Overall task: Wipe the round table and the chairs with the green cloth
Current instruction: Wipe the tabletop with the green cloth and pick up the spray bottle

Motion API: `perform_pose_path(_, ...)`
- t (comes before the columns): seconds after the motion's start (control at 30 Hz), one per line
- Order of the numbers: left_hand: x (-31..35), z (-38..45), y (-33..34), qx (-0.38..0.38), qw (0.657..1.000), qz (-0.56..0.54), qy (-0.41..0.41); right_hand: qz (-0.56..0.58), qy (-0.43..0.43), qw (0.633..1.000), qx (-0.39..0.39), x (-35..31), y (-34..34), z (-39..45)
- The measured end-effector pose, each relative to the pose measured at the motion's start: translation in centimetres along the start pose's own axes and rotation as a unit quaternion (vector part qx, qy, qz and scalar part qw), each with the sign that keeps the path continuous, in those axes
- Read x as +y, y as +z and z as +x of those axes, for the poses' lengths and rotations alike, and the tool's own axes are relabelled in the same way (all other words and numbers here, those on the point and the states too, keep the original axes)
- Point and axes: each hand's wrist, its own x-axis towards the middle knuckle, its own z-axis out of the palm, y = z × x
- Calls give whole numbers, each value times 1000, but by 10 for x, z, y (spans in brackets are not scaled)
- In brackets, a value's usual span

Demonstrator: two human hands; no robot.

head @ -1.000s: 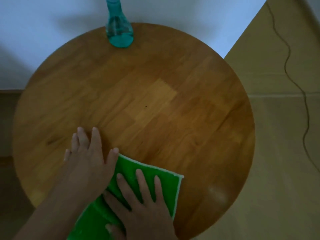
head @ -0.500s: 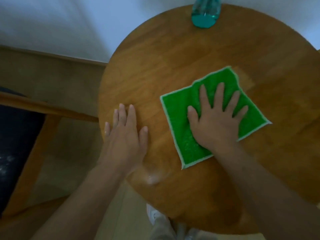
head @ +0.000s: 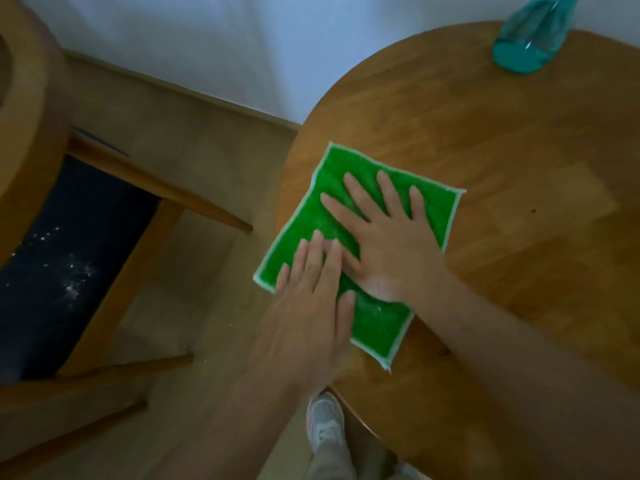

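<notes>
While both hands lie flat, fingers straight, right hand [head: 388, 251] and left hand [head: 311, 303] press green cloth [head: 377, 320] on round table [head: 519, 168].

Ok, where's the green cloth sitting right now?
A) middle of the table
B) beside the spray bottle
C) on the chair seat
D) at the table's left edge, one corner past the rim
D: the green cloth lies at the round table left rim, its lower-left corner overhanging.
</notes>
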Motion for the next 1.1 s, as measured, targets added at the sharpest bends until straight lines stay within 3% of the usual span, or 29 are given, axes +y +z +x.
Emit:
perform_pose_path(0.17,-13,13,-3,76,996,8,-52,12,83,996,-2,6,-7,62)
perform_pose_path(0.37,-21,17,19,83,945,-214,-234,-24,-17,999,-36,29,-1,-41)
perform_pose_path(0.5,-9,35,35,175,897,-281,-292,-31,-19,994,-103,62,-2,-95)
perform_pose_path(0.6,-5,36,40,197,905,-249,-284,-13,52,995,-80,69,-6,-58)
perform_pose_path(0.7,-6,35,41,201,912,-228,-275,15,136,991,-12,70,-11,21)
perform_pose_path(0.8,-4,35,38,217,910,-203,-289,44,178,983,1,59,-22,92)
perform_pose_path(0.9,-3,36,36,238,901,-210,-294,18,105,994,-5,26,-19,99)
perform_pose_path(1.1,-6,33,40,238,886,-242,-315,-21,-161,986,-39,1,0,-18)
